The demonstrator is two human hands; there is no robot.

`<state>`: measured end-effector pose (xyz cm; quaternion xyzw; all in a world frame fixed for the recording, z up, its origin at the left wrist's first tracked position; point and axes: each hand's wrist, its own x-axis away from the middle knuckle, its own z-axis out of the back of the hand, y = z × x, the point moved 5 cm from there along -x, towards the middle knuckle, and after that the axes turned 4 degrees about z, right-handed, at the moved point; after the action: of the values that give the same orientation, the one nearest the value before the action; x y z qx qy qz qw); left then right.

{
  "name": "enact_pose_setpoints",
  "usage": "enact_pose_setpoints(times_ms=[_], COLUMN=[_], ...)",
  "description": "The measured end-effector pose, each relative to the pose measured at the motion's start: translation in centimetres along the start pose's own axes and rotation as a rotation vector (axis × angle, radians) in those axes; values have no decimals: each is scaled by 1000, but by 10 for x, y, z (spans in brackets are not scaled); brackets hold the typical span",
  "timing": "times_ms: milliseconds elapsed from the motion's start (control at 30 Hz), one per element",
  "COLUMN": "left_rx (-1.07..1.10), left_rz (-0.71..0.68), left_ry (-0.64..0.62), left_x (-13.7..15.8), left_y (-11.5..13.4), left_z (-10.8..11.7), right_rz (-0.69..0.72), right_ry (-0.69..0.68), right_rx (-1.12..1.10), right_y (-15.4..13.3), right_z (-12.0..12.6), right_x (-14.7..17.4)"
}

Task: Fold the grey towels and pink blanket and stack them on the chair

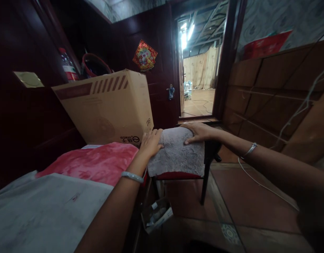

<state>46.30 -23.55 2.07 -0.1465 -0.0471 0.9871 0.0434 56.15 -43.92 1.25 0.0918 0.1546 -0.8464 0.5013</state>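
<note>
A grey, textured cloth (pixel 177 153) lies draped over a dark-framed chair (pixel 205 182), whose red edge shows beneath the cloth's lower hem. At the cloth's upper left edge rests my left hand (pixel 151 142), its fingers stretched forward and the thumb on the fabric. My right hand (pixel 200 131) touches the upper right part, thumb and fingers spread apart with cloth visible between them. Some right fingertips are hard to make out at the far edge. What lies under the cloth is hidden.
A large cardboard box (pixel 106 109) stands at left behind a pink cloth (pixel 93 161) and a pale sheet (pixel 46 211). A small open box (pixel 156 214) sits on the floor below. Behind is a doorway (pixel 198 70); a white cable (pixel 264 186) crosses the tiles at right.
</note>
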Motion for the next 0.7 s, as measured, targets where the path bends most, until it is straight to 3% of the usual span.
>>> enact_pose_setpoints(times_ms=[233, 433, 567, 700], left_rx=[14, 67, 63, 79], left_rz=[14, 105, 161, 246], left_ry=[121, 86, 22, -8], left_x=[3, 18, 69, 167], left_y=[-1, -19, -60, -145], left_z=[-8, -15, -14, -18], right_rz=[-29, -14, -30, 0], right_ry=[-7, 16, 31, 27], right_rx=[-160, -155, -54, 14], right_y=[11, 6, 3, 0], right_z=[0, -1, -2, -3], right_x=[-4, -3, -2, 1])
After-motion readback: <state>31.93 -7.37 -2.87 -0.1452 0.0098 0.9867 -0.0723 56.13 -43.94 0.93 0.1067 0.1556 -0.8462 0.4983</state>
